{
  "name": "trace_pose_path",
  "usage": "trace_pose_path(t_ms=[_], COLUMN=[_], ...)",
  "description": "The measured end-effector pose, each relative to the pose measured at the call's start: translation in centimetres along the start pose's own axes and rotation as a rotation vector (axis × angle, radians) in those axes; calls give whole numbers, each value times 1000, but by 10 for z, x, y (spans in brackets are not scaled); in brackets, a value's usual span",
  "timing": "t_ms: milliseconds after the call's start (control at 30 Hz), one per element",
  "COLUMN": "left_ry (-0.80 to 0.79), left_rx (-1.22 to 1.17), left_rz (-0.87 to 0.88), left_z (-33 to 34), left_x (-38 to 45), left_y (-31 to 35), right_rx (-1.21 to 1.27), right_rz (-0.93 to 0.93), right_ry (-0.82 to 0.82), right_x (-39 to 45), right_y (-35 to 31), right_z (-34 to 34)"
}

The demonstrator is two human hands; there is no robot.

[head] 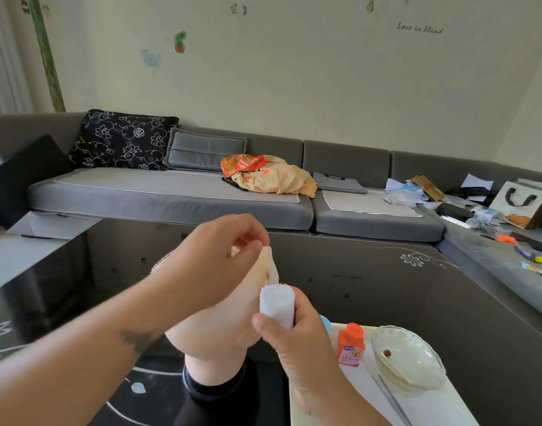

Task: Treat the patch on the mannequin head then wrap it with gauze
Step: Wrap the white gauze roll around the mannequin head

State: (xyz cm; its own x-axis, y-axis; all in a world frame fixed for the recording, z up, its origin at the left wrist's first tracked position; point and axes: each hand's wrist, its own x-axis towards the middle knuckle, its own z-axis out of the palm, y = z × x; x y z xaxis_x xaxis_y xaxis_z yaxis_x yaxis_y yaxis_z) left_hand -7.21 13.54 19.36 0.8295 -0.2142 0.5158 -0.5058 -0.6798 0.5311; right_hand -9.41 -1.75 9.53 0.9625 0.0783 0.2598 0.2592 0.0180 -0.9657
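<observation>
Head view, item one: mannequin head (214, 330), pale and smooth, standing on a dark neck stand at the near edge of the glossy black surface (371, 287), directly below the camera and between both forearms. A frayed white strip already lies across its crown, the loose end showing at the far left side.

Item two: gauze roll (277, 304), white, fuzzy at its top edge, touching the right side of the head. The right hand (297, 336) grips it, thumb and fingers curled round the roll, probably so the strip can pay out under tension.

Item three: left hand (214, 259), resting on top of the head, fingers pinching the gauze strip against the crown (likely anchoring it while the wrap proceeds). The treated patch itself is hidden.

Item four: white tray (432, 404) at the right, bearing an orange-capped bottle (351, 344), a glass dish (408, 358) holding a small brown-stained item, and tweezers (392, 398).

Item five: grey sofa (171, 192) behind, cluttered.
</observation>
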Motion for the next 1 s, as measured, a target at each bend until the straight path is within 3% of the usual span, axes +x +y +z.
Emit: trace_pose_path(t_ms=[133, 300, 533, 1000], left_ry=[177, 173, 181, 242], left_rx=[-217, -437, -691, -887], left_rz=[-185, -346, -319, -357], left_z=[12, 41, 60, 65], left_x=[-54, -95, -115, -124], left_y=[-7, -11, -8, -29], right_rx=[-65, -28, -91, -86], right_rz=[-10, -8, -27, -62], right_ry=[82, 131, 138, 124], right_x=[-5, -11, -22, -35], right_y=[-1, -5, -4, -6], right_z=[10, 23, 35, 53])
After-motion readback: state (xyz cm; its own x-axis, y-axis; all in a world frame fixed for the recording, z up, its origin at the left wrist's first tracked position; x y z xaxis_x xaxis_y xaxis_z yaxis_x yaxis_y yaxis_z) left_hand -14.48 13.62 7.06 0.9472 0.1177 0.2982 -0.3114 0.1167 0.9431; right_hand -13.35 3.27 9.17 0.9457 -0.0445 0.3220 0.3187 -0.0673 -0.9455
